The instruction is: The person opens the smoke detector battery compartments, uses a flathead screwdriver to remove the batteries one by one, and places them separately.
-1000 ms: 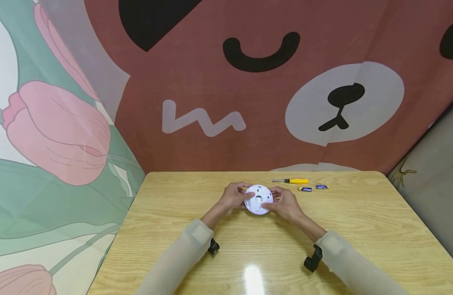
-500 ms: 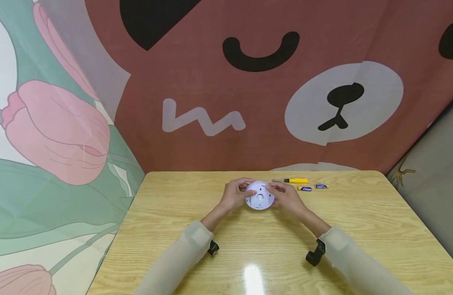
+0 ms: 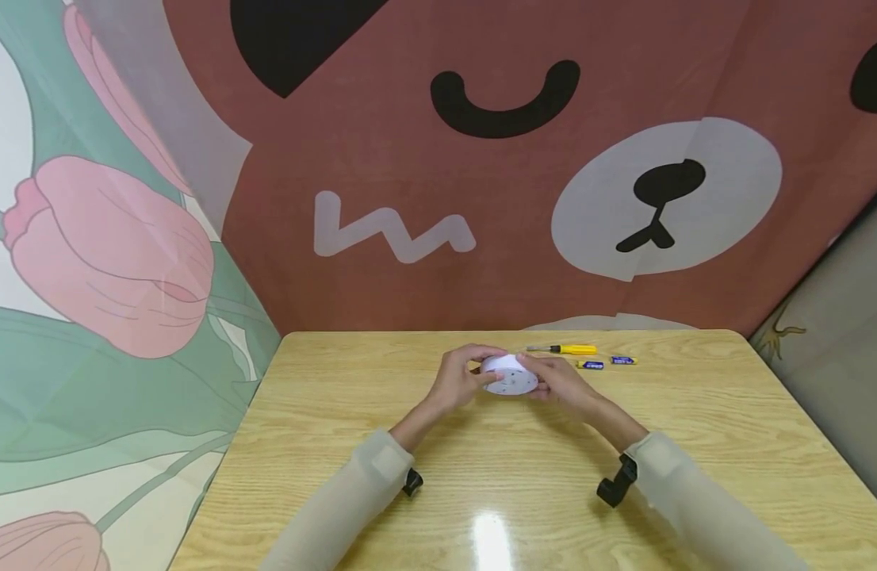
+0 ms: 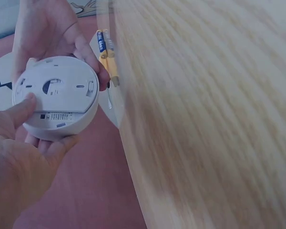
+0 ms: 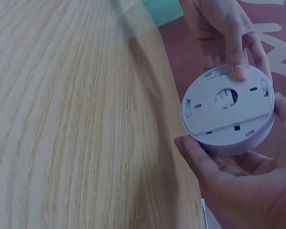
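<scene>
Between my two hands is a round white smoke detector [image 3: 518, 384], tilted so that its side wall and slotted back face both show. Its back plate [image 4: 62, 93] has a round hole in the middle and slots near the rim. My left hand [image 3: 458, 379] grips it from the left, thumb on the back face and fingers underneath. At the opposite side my right hand [image 3: 563, 386] holds it by the rim. In the right wrist view, the right fingers [image 5: 200, 160] wrap the near edge of the detector, while the left thumb [image 5: 238, 70] lies on the plate.
Behind the right hand, a yellow-handled screwdriver [image 3: 577, 350] lies near the far edge of the wooden table [image 3: 324, 507]. Two blue-and-yellow batteries, one nearer [image 3: 590, 365] and one farther right [image 3: 624, 361], lie beside it. A printed cloth [image 3: 410, 293] hangs behind the table.
The detector has tipped from facing the head camera to a flatter tilt, so its side wall shows. My right thumb has gone from the lower face to the upper rim.
</scene>
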A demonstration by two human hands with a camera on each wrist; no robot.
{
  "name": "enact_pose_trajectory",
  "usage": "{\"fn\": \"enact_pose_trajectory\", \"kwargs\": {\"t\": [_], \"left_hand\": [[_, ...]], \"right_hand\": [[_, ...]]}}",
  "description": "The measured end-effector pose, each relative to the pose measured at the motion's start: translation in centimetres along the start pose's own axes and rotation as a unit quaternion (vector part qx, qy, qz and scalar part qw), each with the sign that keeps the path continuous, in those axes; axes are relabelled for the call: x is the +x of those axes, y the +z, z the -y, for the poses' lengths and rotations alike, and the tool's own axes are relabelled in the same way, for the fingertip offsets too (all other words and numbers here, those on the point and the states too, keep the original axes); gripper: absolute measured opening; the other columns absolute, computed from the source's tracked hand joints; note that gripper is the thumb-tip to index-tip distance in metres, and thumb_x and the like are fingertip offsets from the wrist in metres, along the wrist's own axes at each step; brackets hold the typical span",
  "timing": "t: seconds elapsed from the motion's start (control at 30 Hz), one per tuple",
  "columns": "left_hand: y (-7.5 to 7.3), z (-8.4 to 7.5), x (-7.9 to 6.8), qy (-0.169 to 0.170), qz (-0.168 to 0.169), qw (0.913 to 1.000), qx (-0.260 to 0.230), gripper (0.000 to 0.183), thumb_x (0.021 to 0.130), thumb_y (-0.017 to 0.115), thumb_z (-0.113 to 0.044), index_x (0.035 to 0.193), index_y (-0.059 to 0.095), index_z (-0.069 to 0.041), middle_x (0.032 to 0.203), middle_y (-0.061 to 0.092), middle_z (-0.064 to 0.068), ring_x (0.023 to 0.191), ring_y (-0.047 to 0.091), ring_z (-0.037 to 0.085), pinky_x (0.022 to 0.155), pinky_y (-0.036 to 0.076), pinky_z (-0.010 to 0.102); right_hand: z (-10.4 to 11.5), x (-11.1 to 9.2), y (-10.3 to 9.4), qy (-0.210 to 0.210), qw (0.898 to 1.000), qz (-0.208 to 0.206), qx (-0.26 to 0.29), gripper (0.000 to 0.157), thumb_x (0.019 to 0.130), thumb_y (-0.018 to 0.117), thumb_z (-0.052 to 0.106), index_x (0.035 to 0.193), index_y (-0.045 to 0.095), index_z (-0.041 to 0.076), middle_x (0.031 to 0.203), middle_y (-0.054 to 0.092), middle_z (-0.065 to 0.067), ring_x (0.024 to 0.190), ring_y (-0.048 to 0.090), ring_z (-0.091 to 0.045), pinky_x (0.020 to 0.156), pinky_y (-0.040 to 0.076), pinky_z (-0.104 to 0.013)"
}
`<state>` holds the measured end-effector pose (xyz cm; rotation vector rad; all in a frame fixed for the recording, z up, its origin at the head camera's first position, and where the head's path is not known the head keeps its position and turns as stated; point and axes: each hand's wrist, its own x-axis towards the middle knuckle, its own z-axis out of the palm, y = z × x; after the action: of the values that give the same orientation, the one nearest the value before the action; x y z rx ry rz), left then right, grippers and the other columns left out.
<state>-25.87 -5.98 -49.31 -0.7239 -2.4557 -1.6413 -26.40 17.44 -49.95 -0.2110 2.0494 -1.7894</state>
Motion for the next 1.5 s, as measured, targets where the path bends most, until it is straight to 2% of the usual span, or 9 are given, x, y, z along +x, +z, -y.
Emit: {"fn": "enact_pose_trajectory", "kwargs": {"t": [0.17, 0.23, 0.4, 0.57, 0.83, 0.93, 1.03, 1.27, 1.5], "left_hand": [[-0.2, 0.0, -0.2, -0.003, 0.031, 0.9989, -0.035, 0.033, 0.086, 0.086, -0.001, 0.118, 0.081, -0.009, 0.118, 0.073, 0.007, 0.112, 0.067, 0.021, 0.099, 0.059, 0.039], [-0.4, 0.1, -0.3, -0.004, 0.041, 0.9981, -0.045, 0.034, 0.086, 0.086, -0.001, 0.118, 0.082, -0.009, 0.119, 0.072, 0.006, 0.115, 0.066, 0.021, 0.102, 0.057, 0.042], [-0.6, 0.6, -0.2, -0.011, 0.058, 0.9956, -0.073, 0.034, 0.083, 0.089, -0.004, 0.115, 0.083, -0.007, 0.121, 0.072, 0.005, 0.119, 0.064, 0.018, 0.107, 0.054, 0.040], [-0.8, 0.9, -0.1, -0.018, 0.056, 0.9945, -0.087, 0.032, 0.081, 0.091, -0.004, 0.112, 0.083, -0.003, 0.123, 0.071, 0.008, 0.122, 0.064, 0.020, 0.108, 0.053, 0.037], [-0.9, 0.9, 0.0, -0.067, 0.055, 0.9935, -0.074, 0.063, 0.076, 0.095, -0.001, 0.134, 0.070, 0.002, 0.139, 0.065, 0.016, 0.132, 0.061, 0.033, 0.107, 0.054, 0.033], [-1.0, 0.9, 0.0, -0.093, 0.068, 0.9920, -0.051, 0.070, 0.075, 0.096, -0.002, 0.138, 0.066, 0.003, 0.143, 0.064, 0.019, 0.131, 0.063, 0.035, 0.105, 0.055, 0.030], [-1.0, 1.0, 0.0, -0.100, 0.082, 0.9916, -0.003, 0.074, 0.075, 0.097, -0.005, 0.141, 0.065, 0.003, 0.145, 0.064, 0.019, 0.129, 0.066, 0.033, 0.103, 0.055, 0.026], [-0.8, 1.5, -0.1, -0.069, 0.101, 0.9848, 0.123, 0.081, 0.072, 0.100, -0.012, 0.143, 0.063, 0.002, 0.143, 0.065, 0.017, 0.131, 0.063, 0.030, 0.110, 0.052, 0.032], [-0.5, 2.0, -0.2, -0.061, 0.110, 0.9752, 0.182, 0.082, 0.071, 0.101, -0.015, 0.143, 0.064, 0.000, 0.141, 0.067, 0.014, 0.131, 0.062, 0.031, 0.114, 0.049, 0.040]], "right_hand": [[-0.2, -0.3, -0.2, -0.006, 0.999, 0.021, 0.024, 0.059, 0.111, 0.058, 0.034, 0.140, 0.053, -0.016, 0.124, 0.067, -0.018, 0.106, 0.072, -0.020, 0.104, 0.056, -0.049], [-0.4, -0.3, -0.1, -0.010, 1.000, 0.011, 0.025, 0.056, 0.109, 0.063, 0.031, 0.140, 0.056, -0.014, 0.125, 0.067, -0.018, 0.106, 0.071, -0.021, 0.103, 0.058, -0.048], [-0.7, -0.6, 0.0, -0.033, 0.998, -0.043, -0.038, 0.055, 0.099, 0.077, 0.033, 0.138, 0.064, -0.004, 0.123, 0.071, -0.015, 0.102, 0.068, -0.022, 0.090, 0.061, -0.038], [-0.8, -0.6, 0.1, -0.081, 0.992, -0.064, -0.071, 0.058, 0.094, 0.084, 0.030, 0.140, 0.066, -0.001, 0.132, 0.070, -0.019, 0.108, 0.070, -0.020, 0.088, 0.060, -0.031], [-1.4, -0.4, 0.6, -0.125, 0.986, -0.076, -0.074, 0.063, 0.087, 0.090, 0.015, 0.140, 0.064, -0.005, 0.136, 0.066, -0.026, 0.106, 0.071, -0.018, 0.083, 0.061, -0.023], [-1.8, -0.1, 0.7, -0.152, 0.983, -0.068, -0.078, 0.064, 0.085, 0.090, 0.009, 0.140, 0.063, -0.006, 0.141, 0.062, -0.028, 0.111, 0.070, -0.021, 0.087, 0.060, -0.022], [-2.2, 0.2, 0.9, -0.175, 0.979, -0.058, -0.082, 0.066, 0.082, 0.092, 0.005, 0.140, 0.063, -0.007, 0.146, 0.058, -0.028, 0.121, 0.067, -0.027, 0.093, 0.058, -0.020], [-3.3, 0.6, 1.2, -0.185, 0.977, -0.037, -0.101, 0.075, 0.079, 0.095, 0.008, 0.144, 0.060, -0.006, 0.157, 0.051, -0.025, 0.136, 0.057, -0.042, 0.103, 0.053, -0.022], [-3.6, 0.9, 1.6, -0.178, 0.975, -0.029, -0.128, 0.077, 0.079, 0.095, 0.009, 0.144, 0.058, -0.008, 0.159, 0.047, -0.027, 0.140, 0.054, -0.044, 0.110, 0.051, -0.035]]}}
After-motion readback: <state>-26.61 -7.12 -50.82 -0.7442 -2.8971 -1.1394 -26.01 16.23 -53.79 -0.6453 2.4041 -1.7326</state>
